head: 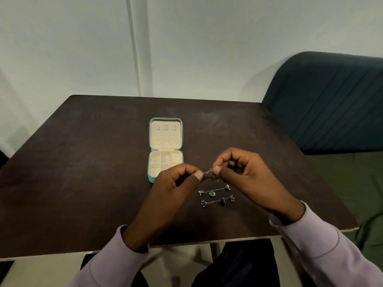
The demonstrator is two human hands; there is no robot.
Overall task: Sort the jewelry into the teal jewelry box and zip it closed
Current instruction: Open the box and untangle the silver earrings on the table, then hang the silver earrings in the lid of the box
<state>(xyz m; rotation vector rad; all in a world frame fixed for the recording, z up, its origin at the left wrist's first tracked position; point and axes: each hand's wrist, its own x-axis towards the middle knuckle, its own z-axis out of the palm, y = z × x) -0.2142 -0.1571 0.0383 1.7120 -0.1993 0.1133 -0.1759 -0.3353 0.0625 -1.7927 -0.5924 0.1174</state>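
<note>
The teal jewelry box (150, 141) lies open on the dark table, its cream lid flat at the back and its divided tray in front. My left hand (176, 183) and my right hand (242, 170) meet just right of the tray, above the table. Together they pinch a small silver chain piece (209, 173) between thumbs and fingers. Two more silver charm chains lie on the table below my hands: one (214, 191) nearer the box and another (218, 200) closer to me. My left hand hides the tray's front right corner.
The dark brown table (83, 172) ends at a pale front edge close to my body. A dark teal upholstered seat (331, 100) stands at the right beyond the table corner. A pale wall rises behind.
</note>
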